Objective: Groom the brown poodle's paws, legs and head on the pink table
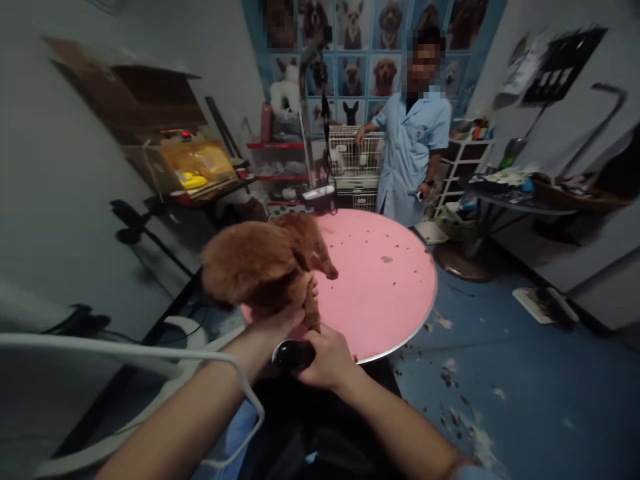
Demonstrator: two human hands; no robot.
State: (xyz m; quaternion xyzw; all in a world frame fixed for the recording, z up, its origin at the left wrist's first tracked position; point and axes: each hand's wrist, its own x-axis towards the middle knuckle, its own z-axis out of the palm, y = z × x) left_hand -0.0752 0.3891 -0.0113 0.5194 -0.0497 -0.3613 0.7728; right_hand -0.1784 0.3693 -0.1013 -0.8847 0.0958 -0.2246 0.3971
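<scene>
At far left a white cord (125,345) runs in from the edge and passes in front of the left forearm, hiding a strip of it. Behind it is a black stand (135,223); farther back, a cardboard box (145,100) rises behind a yellow-lit case (200,167).

The brown dog (250,260) stands on the left part of the round pink table (380,307), its body covering the table's edge there. The left hand (290,317) is wrapped around its leg (311,310). Just beside, the right hand (327,357) is closed around a black tool (290,355); whether the tool touches fur I cannot tell.

Past the table are a red shelf (277,145), an upright post (305,107) partly blocking the dog poster (350,40), and a wire cage (367,150). A co-worker (413,140) in a light blue coat rests one hand at the cage. Rightward come a white rack (463,160), a cluttered dark table (527,205), and blue floor (520,373) strewn with hair.
</scene>
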